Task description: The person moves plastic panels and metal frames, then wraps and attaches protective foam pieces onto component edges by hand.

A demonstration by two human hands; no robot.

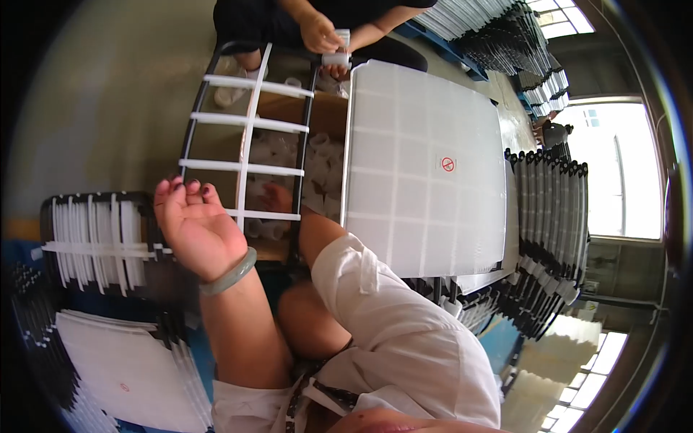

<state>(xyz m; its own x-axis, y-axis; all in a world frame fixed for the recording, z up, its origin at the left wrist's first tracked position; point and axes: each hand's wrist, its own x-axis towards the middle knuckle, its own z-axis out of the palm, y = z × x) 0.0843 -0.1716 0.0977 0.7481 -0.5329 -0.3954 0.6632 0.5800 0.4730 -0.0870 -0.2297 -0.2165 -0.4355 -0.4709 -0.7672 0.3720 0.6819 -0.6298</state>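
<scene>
My left hand (206, 234), with a bracelet at the wrist, is palm up with its fingers apart and slightly curled, holding nothing. It is beside the lower left of a black-framed rack (303, 137) with white crossbars. My right hand (278, 197) reaches behind the rack's bars, over a cardboard box (328, 108) of white plastic pieces (323, 162); its partly visible fingers look apart, with nothing seen held. Right of the box is a large white translucent panel (426, 173) with a red round mark.
Another person's hands (321, 35) hold a white piece at the rack's top corner. Stacked white slatted frames (97, 242) are at left, white panels (115, 361) at lower left, and black-framed stacks (552, 209) at right. More stacks are on a blue pallet (440, 47).
</scene>
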